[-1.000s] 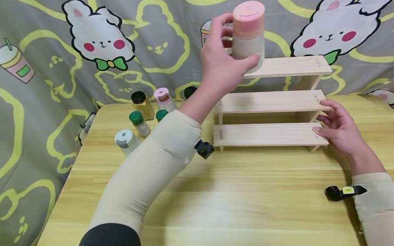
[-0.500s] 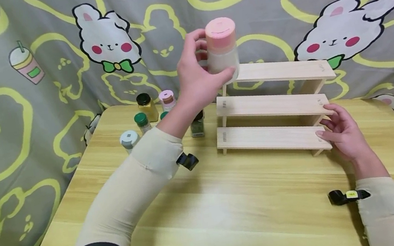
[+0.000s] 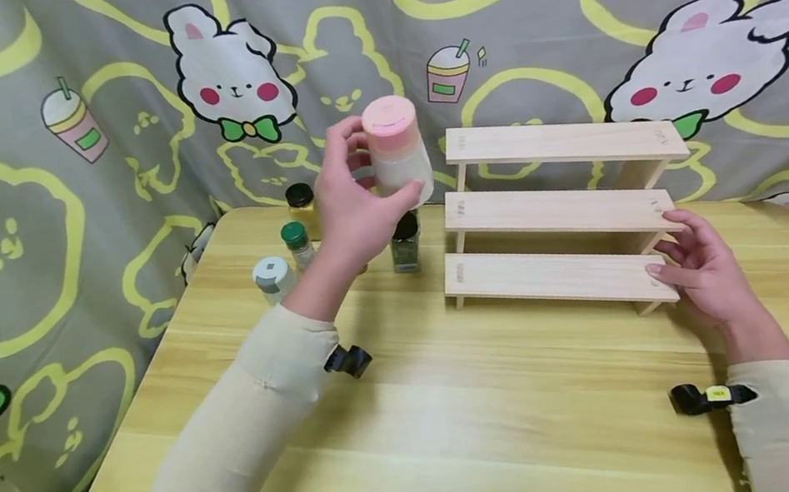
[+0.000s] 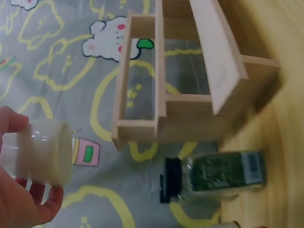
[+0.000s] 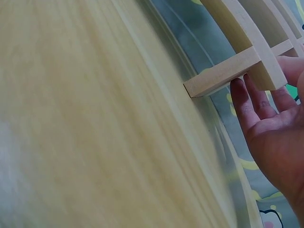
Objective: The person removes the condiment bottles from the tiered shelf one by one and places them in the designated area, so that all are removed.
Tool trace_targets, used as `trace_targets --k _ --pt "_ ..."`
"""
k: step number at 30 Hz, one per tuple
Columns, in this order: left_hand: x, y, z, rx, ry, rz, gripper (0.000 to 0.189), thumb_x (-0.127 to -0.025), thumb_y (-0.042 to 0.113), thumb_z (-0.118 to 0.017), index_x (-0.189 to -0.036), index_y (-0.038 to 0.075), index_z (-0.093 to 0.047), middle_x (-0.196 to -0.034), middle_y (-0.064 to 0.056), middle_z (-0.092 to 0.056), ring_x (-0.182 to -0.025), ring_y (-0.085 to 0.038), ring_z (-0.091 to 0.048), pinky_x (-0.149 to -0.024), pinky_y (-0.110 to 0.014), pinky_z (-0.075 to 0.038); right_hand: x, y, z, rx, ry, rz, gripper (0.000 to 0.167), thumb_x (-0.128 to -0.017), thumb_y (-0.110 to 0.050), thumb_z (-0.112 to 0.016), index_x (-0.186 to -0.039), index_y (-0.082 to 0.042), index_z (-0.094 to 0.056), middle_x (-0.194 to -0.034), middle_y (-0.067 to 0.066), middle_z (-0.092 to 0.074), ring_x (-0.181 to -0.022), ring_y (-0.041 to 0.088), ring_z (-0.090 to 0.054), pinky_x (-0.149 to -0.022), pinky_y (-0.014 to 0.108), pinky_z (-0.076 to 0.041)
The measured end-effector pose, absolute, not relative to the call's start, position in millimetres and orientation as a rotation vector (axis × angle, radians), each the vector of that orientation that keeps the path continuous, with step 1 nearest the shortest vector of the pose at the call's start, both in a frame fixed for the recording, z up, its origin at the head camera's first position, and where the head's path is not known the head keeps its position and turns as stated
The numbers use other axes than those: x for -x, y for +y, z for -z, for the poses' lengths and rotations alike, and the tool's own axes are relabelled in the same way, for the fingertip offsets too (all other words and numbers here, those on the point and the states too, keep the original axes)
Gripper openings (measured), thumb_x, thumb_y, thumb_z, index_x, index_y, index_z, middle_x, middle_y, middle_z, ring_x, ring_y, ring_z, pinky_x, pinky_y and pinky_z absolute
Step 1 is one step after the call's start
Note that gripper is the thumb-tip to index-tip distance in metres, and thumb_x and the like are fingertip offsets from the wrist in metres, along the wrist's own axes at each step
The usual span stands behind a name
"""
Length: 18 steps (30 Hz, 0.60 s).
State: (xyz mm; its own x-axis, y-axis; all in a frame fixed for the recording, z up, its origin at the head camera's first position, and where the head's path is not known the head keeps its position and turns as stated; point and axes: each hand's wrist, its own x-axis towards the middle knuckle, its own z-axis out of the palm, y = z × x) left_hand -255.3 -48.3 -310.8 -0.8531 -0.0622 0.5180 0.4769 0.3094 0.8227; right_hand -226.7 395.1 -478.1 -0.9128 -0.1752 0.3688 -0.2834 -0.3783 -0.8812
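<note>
My left hand (image 3: 357, 211) holds a seasoning jar (image 3: 401, 163) with a pink lid and a pale body, up in the air above the back left of the table. In the left wrist view the jar's (image 4: 40, 151) whitish base shows between thumb and fingers. At the right end of a three-step wooden rack (image 3: 559, 208), my right hand (image 3: 709, 273) grips the lowest step, thumb on top. Its curled fingers (image 5: 244, 102) come up behind that step's end in the right wrist view. All three steps of the rack are bare.
Left of the rack stands a black-capped jar of green herbs (image 3: 405, 246). Farther left are a green-capped jar (image 3: 297, 239), a black-lidded yellow jar (image 3: 300, 200) and a grey-white-lidded jar (image 3: 273, 276). My left forearm hides part of this group. A patterned curtain (image 3: 512, 2) hangs behind the table.
My left hand has carried the pink-lidded jar left and down, from over the rack's top step to near the other jars. The right hand keeps its grip on the rack.
</note>
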Motion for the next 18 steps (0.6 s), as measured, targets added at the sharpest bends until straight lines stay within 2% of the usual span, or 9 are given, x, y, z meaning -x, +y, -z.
trace_targets --k 7,12,18 --pt "244.6 -65.9 330.1 0.312 -2.134 1.527 0.074 -0.071 0.006 -0.089 -0.132 0.012 -0.048 -0.114 0.000 -0.058 -0.100 -0.013 -0.056 -0.084 -0.033 -0.052 226.4 396.0 477.2 -0.655 -1.706 -2.485 0.083 -0.078 0.043 -0.032 -0.147 -0.001 -0.036 -0.129 0.012 -0.054 -0.112 0.023 -0.058 -0.080 0.030 -0.057" --pt "236.6 -75.4 346.7 0.314 -2.147 1.479 0.074 -0.071 0.007 -0.089 -0.132 0.011 -0.048 -0.115 -0.002 -0.057 -0.101 -0.014 -0.056 -0.083 -0.032 -0.053 226.1 395.4 476.6 -0.649 -1.703 -2.487 0.083 -0.078 0.043 -0.032 -0.148 -0.001 -0.036 -0.130 0.012 -0.054 -0.113 0.023 -0.058 -0.080 0.030 -0.057" --pt "227.6 -87.8 371.2 0.265 -2.168 1.472 0.076 -0.070 0.006 -0.089 -0.134 0.010 -0.048 -0.118 -0.003 -0.057 -0.105 -0.018 -0.055 -0.084 -0.038 -0.053 226.4 393.4 476.9 -0.626 -1.714 -2.481 0.082 -0.078 0.043 -0.033 -0.147 -0.001 -0.037 -0.128 0.013 -0.054 -0.113 0.022 -0.059 -0.079 0.029 -0.057"
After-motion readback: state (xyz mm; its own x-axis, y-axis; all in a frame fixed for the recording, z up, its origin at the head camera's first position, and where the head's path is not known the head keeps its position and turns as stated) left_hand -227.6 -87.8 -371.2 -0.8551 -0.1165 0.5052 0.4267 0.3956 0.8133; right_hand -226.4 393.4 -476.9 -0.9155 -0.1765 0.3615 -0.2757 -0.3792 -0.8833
